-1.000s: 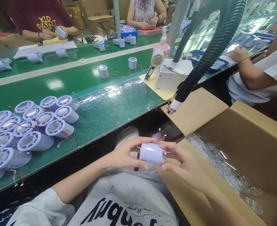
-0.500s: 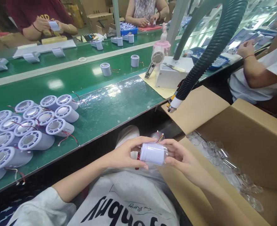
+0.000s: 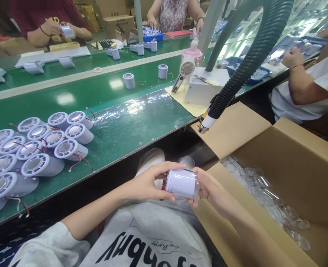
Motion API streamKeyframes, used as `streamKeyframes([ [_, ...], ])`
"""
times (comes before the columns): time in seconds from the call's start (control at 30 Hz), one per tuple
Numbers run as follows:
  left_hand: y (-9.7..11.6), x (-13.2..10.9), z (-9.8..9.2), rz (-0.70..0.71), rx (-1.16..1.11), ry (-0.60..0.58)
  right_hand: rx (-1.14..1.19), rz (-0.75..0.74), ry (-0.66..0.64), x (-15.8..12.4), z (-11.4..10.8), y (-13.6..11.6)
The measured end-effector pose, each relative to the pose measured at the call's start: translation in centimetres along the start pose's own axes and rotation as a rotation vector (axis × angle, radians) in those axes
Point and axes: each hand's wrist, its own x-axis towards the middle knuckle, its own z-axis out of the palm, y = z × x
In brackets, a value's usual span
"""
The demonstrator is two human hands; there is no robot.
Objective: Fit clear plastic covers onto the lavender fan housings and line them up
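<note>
Above my lap I hold a lilac cylindrical housing (image 3: 181, 183) with a clear plastic sleeve around its right part. My left hand (image 3: 150, 181) is closed on the left end, thumb below and fingers above. At the other end my right hand (image 3: 208, 185) grips the clear sleeve, its fingers partly hidden behind it. Red wire shows by my left fingers. On the bench to the left, several similar lilac housings (image 3: 43, 165) stand in a cluster, with thin red and dark wires.
An open cardboard box (image 3: 300, 159) at my right contains several clear plastic sleeves (image 3: 269, 196). A black flexible hose (image 3: 244, 70) hangs over it. Two housings ride the green conveyor (image 3: 91, 87). A white device (image 3: 205, 87) stands on the bench. Other people work across and to the right.
My right hand has turned, its fingers moving from the sleeve's end to around and under it. My left hand stays put. The two housings on the conveyor have shifted slightly right.
</note>
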Motion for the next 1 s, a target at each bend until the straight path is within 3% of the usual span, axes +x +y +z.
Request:
streamKeyframes([
  [0.17, -0.1, 0.0, -0.1, 0.013, -0.020, -0.009, 0.075, 0.063, -0.001, 0.4, 0.6, 0.1],
  [0.47, -0.3, -0.1, 0.0, 0.012, -0.018, -0.003, 0.233, 0.325, -0.008, 0.5, 0.7, 0.2],
  [0.77, -0.2, 0.4, 0.0, -0.100, -0.111, 0.005, 0.267, 0.330, -0.019, 0.5, 0.7, 0.0],
  [0.9, -1.3, 2.2, -0.7, -0.080, -0.183, -0.019, 0.391, 0.295, -0.009, 1.7, -0.4, 0.6],
  [1.0, -2.9, 5.6, -1.5, -0.108, -0.319, -0.017, 0.513, 0.221, 0.059, 3.8, -2.2, 1.2],
])
